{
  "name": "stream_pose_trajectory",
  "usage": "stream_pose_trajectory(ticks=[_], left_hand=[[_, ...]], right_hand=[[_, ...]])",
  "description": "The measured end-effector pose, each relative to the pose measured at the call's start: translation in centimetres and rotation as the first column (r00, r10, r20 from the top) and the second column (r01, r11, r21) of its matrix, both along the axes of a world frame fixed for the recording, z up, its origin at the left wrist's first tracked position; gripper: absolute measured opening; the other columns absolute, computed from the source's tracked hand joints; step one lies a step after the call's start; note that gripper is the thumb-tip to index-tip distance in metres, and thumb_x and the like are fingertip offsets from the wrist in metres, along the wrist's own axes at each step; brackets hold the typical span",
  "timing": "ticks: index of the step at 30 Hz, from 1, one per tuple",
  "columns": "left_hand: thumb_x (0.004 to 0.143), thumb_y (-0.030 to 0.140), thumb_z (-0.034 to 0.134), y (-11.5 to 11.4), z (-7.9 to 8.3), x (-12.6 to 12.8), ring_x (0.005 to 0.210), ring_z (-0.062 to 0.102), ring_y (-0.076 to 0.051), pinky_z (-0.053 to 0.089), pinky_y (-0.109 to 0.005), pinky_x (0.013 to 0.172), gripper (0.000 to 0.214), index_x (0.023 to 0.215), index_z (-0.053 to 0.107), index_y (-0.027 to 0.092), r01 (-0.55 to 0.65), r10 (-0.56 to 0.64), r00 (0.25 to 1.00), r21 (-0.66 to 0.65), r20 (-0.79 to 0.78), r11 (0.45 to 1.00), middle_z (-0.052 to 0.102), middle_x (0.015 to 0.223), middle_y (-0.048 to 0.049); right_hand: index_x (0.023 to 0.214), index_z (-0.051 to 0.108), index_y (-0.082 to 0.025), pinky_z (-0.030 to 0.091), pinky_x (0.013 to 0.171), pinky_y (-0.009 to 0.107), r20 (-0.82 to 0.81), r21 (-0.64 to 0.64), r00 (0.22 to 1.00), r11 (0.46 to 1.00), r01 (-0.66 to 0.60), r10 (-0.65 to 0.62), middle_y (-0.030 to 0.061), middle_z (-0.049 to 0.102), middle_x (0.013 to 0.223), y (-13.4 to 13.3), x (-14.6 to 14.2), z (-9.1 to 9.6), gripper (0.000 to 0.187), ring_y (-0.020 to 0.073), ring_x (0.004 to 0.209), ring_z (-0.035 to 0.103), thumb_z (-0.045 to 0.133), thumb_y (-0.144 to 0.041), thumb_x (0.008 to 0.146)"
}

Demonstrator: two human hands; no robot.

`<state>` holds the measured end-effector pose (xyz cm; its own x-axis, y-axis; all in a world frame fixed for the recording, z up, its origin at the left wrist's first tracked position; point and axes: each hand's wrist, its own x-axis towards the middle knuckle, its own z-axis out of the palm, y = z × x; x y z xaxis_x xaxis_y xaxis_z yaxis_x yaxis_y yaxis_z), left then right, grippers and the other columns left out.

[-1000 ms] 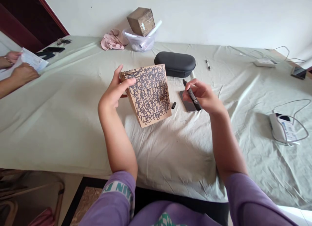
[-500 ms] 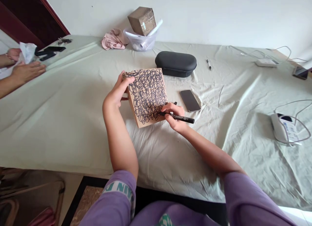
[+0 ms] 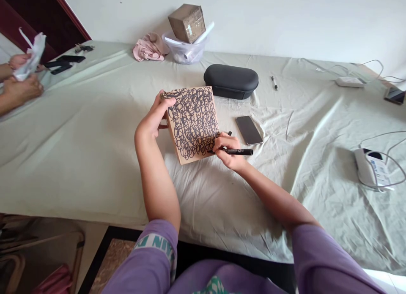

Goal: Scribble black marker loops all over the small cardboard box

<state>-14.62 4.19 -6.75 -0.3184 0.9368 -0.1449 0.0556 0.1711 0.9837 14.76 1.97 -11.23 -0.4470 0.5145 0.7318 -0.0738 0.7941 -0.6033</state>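
Note:
A flat brown cardboard box [image 3: 193, 121], its top face covered with looping black scribbles, is tilted up over the cloth in the middle of the head view. My left hand [image 3: 157, 113] grips its upper left corner, thumb on the scribbled face and the other fingers partly hidden behind. With my right hand [image 3: 229, 150] closed on a black marker [image 3: 242, 152], I have its tip at the lower right of that face. A black piece, perhaps the marker's cap, pokes out above my right fingers. Just right of this hand lies a dark smartphone [image 3: 249, 130].
Behind the box sits a black hard case [image 3: 231, 81], with a small pen [image 3: 274, 83] to its right. At the back, a plastic basin [image 3: 185, 53] holds a taped carton [image 3: 187, 23] beside a pink cloth [image 3: 150, 47]. White corded devices [image 3: 374, 167] lie right. Another person's hands [image 3: 23, 89] hold white plastic at left.
My right hand has moved slightly right along the box's lower edge, and the marker lies more level. More dark loops show there. The other person's hands have lifted and crumpled the white plastic.

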Motion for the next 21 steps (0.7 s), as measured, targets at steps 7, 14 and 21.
stream_pose_trajectory(ticks=[7, 14, 21], left_hand=[[0.079, 0.072, 0.081, 0.7, -0.7, -0.7, 0.132, 0.069, -0.045, 0.063, -0.063, 0.095, 0.106, 0.17, 0.034, 0.046, 0.052, -0.052, 0.998, 0.039, -0.021, 0.998, 0.064, 0.153, -0.0085], [0.082, 0.071, 0.078, 0.2, -0.3, -0.2, 0.133, 0.068, -0.043, 0.062, -0.064, 0.102, 0.099, 0.169, 0.038, 0.046, 0.021, -0.02, 0.999, 0.043, -0.035, 0.999, 0.063, 0.156, -0.0084], [0.083, 0.071, 0.077, -0.1, 0.0, 0.1, 0.139, 0.065, -0.043, 0.062, -0.061, 0.103, 0.094, 0.166, 0.041, 0.047, 0.017, -0.015, 0.999, 0.05, -0.047, 0.999, 0.063, 0.154, -0.0064]], right_hand=[[0.067, 0.055, -0.024, 0.036, 0.057, 0.028, -0.039, -0.132, 0.998, 0.99, 0.04, -0.045, -0.0029, 0.057, 0.062, 0.0, 0.2, 0.1, 0.018, 0.0138, 0.058, 0.05, 0.055, -0.014, 0.082], [0.068, 0.059, -0.024, 0.043, 0.062, 0.03, 0.025, -0.128, 0.998, 0.99, 0.055, -0.052, -0.0014, 0.063, 0.064, -0.1, 0.1, 0.3, 0.014, 0.0152, 0.061, 0.054, 0.057, -0.017, 0.08], [0.081, 0.071, -0.024, 0.043, 0.059, 0.029, -0.165, -0.268, 0.981, 0.962, 0.056, -0.103, -0.0031, 0.064, 0.069, 0.9, 0.9, 0.2, 0.011, 0.0135, 0.059, 0.053, 0.065, -0.025, 0.09]])
